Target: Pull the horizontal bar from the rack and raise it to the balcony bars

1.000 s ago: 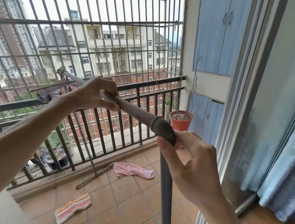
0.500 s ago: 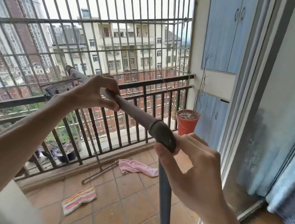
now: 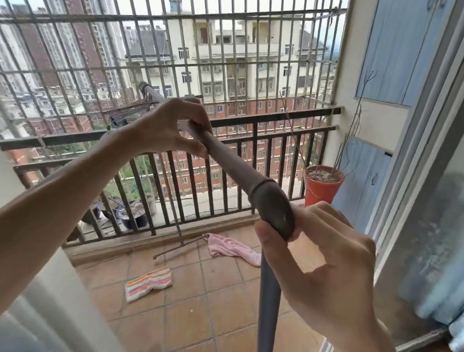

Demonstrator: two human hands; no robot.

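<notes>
Up close, two bare hands work a long pole on a tiled balcony.

Pole: a long grey-beige plastic pole (image 3: 226, 161) slants from the window bars at upper left down toward the viewer, ending in a dark grey rounded end cap (image 3: 274, 207).

Left hand: the left hand (image 3: 171, 126) reaches out from the lower left and curls its fingers and thumb around the pole's middle, gripping it.

Right hand: the right hand (image 3: 321, 263) sits at the near end, thumb and fingers pinching the dark end cap from below and from the right side.

Upright tube: a blue-grey upright tube (image 3: 268, 317) stands directly under the end cap; whether the two join is hidden by the right hand.

Floor: a pink crumpled cloth (image 3: 230, 249) lies on the terracotta floor tiles (image 3: 215, 299) near the railing, with a folded striped orange and white cloth (image 3: 149, 281) nearer the viewer.

Railing: a dark metal balcony railing (image 3: 257, 122) runs behind the pole, with pale window bars (image 3: 180, 46) above.

Corner: an orange plastic flowerpot of bare twigs (image 3: 323, 185) stands at the right, beside pale blue cabinet doors (image 3: 396, 50).
</notes>
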